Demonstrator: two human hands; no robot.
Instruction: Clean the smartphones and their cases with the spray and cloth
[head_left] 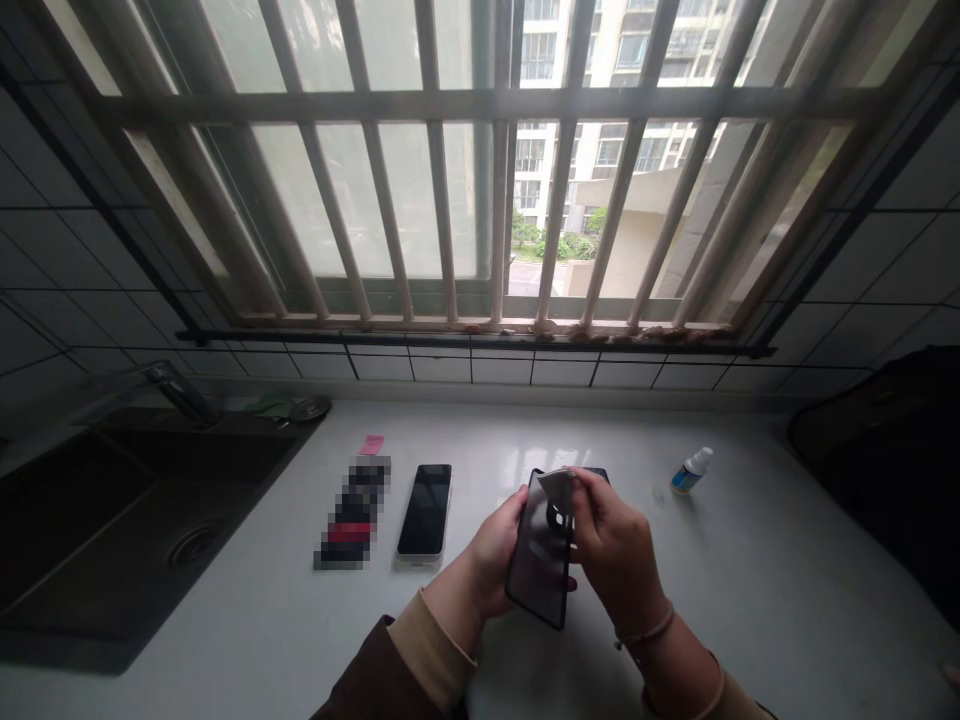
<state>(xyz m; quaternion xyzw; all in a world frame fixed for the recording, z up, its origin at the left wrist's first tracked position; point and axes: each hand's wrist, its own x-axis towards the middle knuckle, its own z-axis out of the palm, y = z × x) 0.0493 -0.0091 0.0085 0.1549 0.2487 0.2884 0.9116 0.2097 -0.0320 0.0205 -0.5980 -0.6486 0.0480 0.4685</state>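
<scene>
My left hand [496,550] is closed around the long side of a dark phone case [541,570] with a black rim, held tilted above the counter. A round mark with a pale logo shows on its smoky back. At the case's top corner, my right hand [619,545] pinches with thumb and fingers. A greyish edge shows beside those fingertips; whether it is a film or part of the case I cannot tell. Behind the right hand, the corner of another dark object [598,472] peeks out, mostly hidden.
A black-screened phone [425,512] lies left of my hands, beside a blurred dark and red item [352,515] and a pink slip [372,445]. A small white-capped bottle [691,471] stands right. The sink [82,560] is far left; a black bag-like object [892,490] is far right.
</scene>
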